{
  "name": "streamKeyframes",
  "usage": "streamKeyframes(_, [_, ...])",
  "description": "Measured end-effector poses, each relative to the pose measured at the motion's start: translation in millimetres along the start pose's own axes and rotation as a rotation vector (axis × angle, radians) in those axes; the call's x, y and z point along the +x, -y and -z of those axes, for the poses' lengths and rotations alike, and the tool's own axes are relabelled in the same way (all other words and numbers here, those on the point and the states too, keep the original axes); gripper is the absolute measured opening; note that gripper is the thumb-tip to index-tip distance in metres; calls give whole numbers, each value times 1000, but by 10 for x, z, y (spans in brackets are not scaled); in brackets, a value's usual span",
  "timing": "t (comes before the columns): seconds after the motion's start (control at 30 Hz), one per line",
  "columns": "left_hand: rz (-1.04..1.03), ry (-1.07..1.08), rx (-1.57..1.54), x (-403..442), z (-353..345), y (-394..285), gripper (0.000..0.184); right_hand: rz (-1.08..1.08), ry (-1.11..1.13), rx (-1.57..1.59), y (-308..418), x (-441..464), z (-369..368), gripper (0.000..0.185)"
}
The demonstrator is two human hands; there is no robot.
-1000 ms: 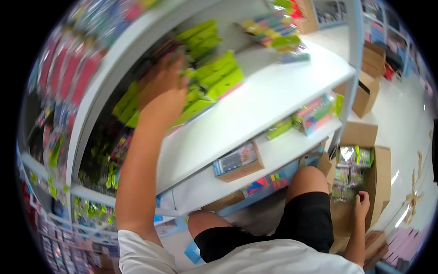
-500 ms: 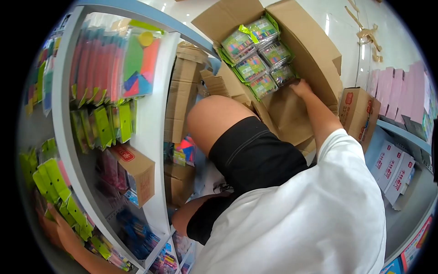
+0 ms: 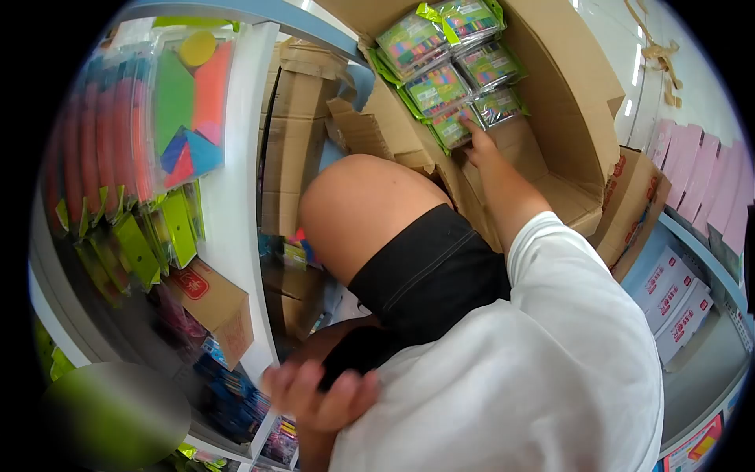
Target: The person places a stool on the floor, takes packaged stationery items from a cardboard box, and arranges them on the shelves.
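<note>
My right hand (image 3: 480, 147) reaches into an open cardboard box (image 3: 562, 94). Its fingers close on the near edge of a clear plastic pack (image 3: 450, 128) with a green label and rows of coloured sticks. Several similar packs (image 3: 436, 88) lie beside and beyond it in two columns, some with bright green wrapping. What is inside them I cannot make out exactly. My left hand (image 3: 324, 397) is raised near my lap in front of the shelf, blurred by motion. Its fingers are half curled and apart, with nothing seen in them.
At left a shelf (image 3: 255, 157) holds hanging packs with coloured shapes (image 3: 193, 110), green-topped packs (image 3: 135, 250) and a small carton (image 3: 212, 303). A brown carton (image 3: 633, 208) stands right of the open box, beside a shelf with white boxes (image 3: 678, 303). A blurred green shape (image 3: 118, 413) fills the lower left.
My left hand has left the green-topped packs on the left shelf and come right, towards my lap. My right hand has shifted left from the lower right pack to the lower left one.
</note>
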State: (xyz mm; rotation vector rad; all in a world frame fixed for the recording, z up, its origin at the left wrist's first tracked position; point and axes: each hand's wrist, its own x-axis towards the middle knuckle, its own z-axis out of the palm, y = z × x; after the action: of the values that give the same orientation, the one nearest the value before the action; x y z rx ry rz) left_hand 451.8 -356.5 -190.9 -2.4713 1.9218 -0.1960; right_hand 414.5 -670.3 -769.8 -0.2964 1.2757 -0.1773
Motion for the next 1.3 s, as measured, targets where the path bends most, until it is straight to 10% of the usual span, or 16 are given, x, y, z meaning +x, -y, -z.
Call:
streamKeyframes(0.07, [80,-19,-252,239,-414,-126,56,14,-100,212,-16,-26,-132,57])
streamKeyframes(0.57, [153,-69,-556,971,-1085,-132,44,110,207,216,264,-1066,165,43])
streamKeyframes(0.8, [333,-208,-930,900,-1028,-142,48,105,585,-35,1340,-3267,-326,50])
streamKeyframes(1.03, [474,-52,-1778,793,-361,-169,115,97,884,-569,1447,-5252,-944,51])
streamKeyframes(1.3, [796,-224,-1897,-234,-87,-544,76,-100,877,-405,375,-5633,-1041,51])
